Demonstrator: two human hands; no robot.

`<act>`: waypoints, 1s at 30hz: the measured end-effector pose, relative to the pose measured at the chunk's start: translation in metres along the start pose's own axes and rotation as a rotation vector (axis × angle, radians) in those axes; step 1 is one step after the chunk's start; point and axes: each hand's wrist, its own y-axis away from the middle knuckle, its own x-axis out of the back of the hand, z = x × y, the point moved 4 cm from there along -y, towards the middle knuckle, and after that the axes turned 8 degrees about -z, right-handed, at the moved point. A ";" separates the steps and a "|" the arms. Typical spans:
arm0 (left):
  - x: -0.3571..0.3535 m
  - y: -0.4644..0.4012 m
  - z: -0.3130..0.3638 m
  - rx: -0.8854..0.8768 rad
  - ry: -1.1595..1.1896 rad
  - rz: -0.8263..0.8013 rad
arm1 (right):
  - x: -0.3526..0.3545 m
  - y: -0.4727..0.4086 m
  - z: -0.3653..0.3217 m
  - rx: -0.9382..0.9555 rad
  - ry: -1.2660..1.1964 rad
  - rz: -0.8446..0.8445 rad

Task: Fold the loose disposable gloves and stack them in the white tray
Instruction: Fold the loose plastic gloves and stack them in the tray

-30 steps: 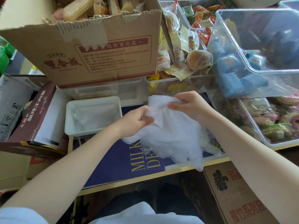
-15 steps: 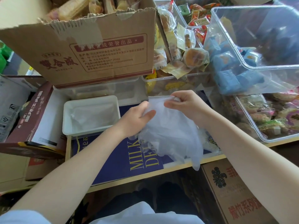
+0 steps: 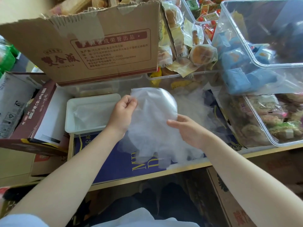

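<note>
The glove (image 3: 154, 122) hangs cuff-up between the hands, its long axis toward the person, left hand (image 3: 122, 114) pinching the top edge, right hand (image 3: 188, 130) gripping its side, white tray (image 3: 77, 102) just left of the nearer left hand.

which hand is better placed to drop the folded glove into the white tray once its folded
Probably the left. The left hand pinches the glove at its upper edge, right beside the white tray. The right hand holds the glove's far side, away from the tray, and would have to cross over.
</note>
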 end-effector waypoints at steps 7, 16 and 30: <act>0.019 -0.012 -0.017 0.056 -0.087 0.225 | 0.005 -0.011 0.034 -0.157 0.235 0.000; 0.012 -0.021 -0.051 0.119 -0.224 0.155 | 0.086 -0.026 0.041 -0.172 1.091 0.573; 0.008 -0.004 -0.047 0.105 -0.336 -0.219 | 0.095 -0.037 0.027 0.066 1.439 0.647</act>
